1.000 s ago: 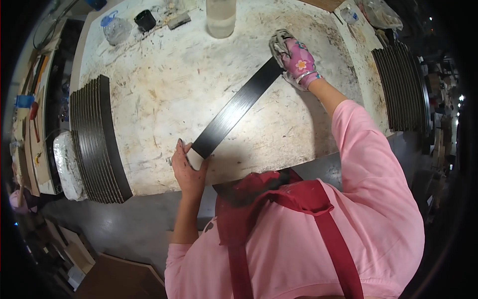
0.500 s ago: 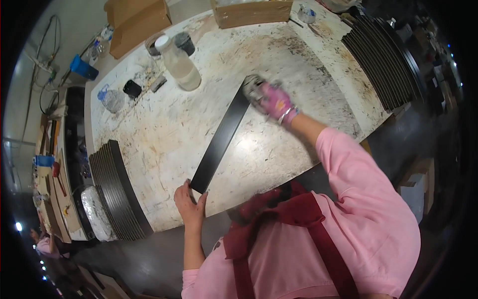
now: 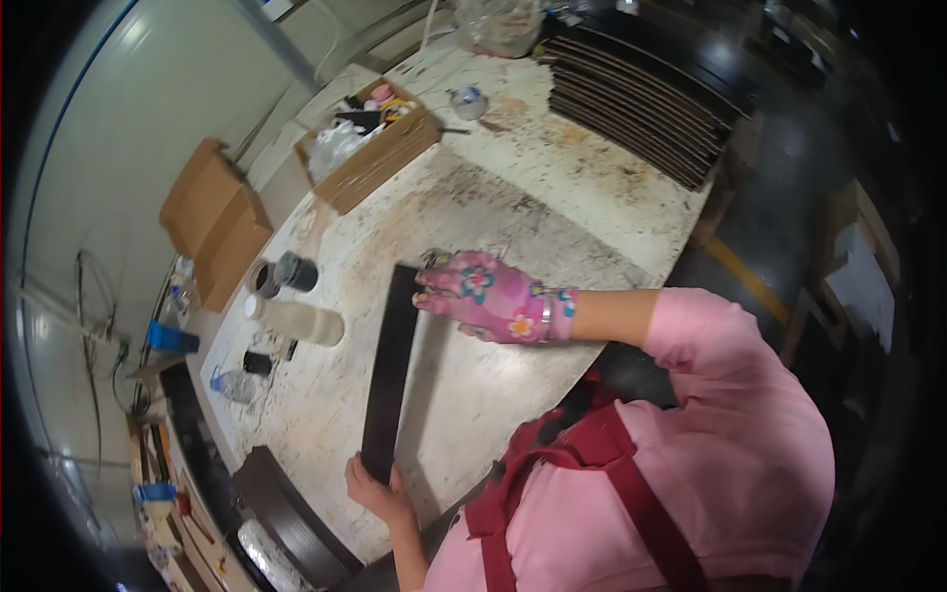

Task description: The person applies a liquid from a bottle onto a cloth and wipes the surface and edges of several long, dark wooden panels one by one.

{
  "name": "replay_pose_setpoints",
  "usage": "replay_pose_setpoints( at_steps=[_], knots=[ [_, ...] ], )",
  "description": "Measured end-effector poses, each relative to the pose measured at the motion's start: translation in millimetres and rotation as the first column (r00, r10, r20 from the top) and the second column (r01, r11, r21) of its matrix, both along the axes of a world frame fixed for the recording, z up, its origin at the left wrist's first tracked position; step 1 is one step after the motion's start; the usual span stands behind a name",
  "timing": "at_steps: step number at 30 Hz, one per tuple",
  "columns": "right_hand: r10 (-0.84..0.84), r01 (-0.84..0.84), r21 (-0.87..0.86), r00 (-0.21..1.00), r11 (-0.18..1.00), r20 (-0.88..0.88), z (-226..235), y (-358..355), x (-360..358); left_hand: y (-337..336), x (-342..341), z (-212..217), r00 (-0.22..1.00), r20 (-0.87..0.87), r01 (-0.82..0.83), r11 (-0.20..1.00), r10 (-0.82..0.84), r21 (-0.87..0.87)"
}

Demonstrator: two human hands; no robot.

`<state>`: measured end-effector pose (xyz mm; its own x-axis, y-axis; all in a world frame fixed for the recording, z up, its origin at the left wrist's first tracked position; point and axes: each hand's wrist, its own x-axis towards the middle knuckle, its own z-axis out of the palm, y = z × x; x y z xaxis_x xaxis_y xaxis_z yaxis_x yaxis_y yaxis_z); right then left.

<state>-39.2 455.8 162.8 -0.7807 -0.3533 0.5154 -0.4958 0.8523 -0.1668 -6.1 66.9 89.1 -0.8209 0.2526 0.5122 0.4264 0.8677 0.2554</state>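
Observation:
A long, narrow black strip (image 3: 391,375) slants between my two hands, with a shadow on the worktable (image 3: 473,385) along its right side. My bare left hand (image 3: 379,496) grips its near end, thumb on the right edge and fingers on the left. At the far end is my right hand (image 3: 493,298), in a pink flowered glove, its fingers closed against the strip's right edge. The glove's fingertips look dark and stained; whatever lies beneath them is hidden.
Stacked dark strips stand at the far right (image 3: 631,109) and near left (image 3: 291,513). Left of the strip are a cloudy bottle (image 3: 314,324), a dark cup (image 3: 296,271) and a clear bottle (image 3: 235,385). A cardboard box (image 3: 380,163) of odds and ends sits at the back.
The view has turned, shifting the table in the picture. My right hand has gone from a blurred sweep on the strip's far end to holding its edge. The strip looks tilted up.

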Motion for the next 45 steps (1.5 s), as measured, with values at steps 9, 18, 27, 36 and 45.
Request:
replay_pose_setpoints(
  at_steps=[9, 18, 27, 36, 45],
  knots=[
    [-0.174, 0.188, 0.485, 0.982, 0.854, -0.074, 14.5, 11.4, 18.9, 79.7, -10.4, 9.8, 0.942, -0.331, 0.032, 0.996, -0.059, -0.085],
    [-0.165, 0.17, -0.351, 0.985, 0.921, 0.045, 10.2, 37.9, 24.2, 86.5, -10.0, 7.3, 0.992, -0.054, -0.124, 0.962, 0.114, -0.244],
    [-0.2, 0.261, -0.143, 0.919, 0.955, 0.339, -120.5, 8.3, -18.3, 41.0, 19.9, -29.2, 0.929, 0.153, -0.271, 0.902, 0.336, -0.336],
    [-0.339, 0.479, -0.146, 0.775, 0.866, 0.534, -124.5, 44.6, -69.9, 28.1, 11.2, -13.5, 0.871, 0.465, -0.06, 0.973, 0.161, -0.224],
    [0.058, -0.035, -0.058, 0.895, 0.998, 0.442, -36.2, -99.3, -29.4, 29.7, 19.6, -24.5, 0.828, 0.551, 0.002, 0.982, 0.105, -0.19]
  ],
)
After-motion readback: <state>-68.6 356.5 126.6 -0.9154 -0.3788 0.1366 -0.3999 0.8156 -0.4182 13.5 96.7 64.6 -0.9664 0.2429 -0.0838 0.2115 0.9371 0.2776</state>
